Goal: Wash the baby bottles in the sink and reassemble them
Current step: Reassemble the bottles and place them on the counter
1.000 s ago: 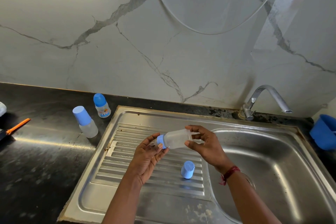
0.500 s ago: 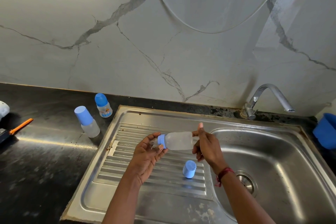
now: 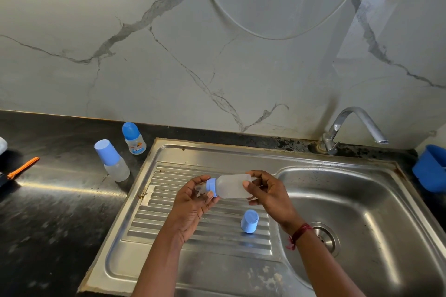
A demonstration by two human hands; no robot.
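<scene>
One bottle (image 3: pixel 231 187) horiz., teat (image 3: pixel 200 187) left.

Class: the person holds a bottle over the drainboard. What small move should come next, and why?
Probably the left hand should reach for the loose cap standing on the drainboard. The bottle, also held by the right hand, has its ring and teat on but no cap.

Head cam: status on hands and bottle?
Left hand grips bottle at collar, right hand at base. Bottle sideways above drainboard. Blue cap stands loose on drainboard below.
</scene>
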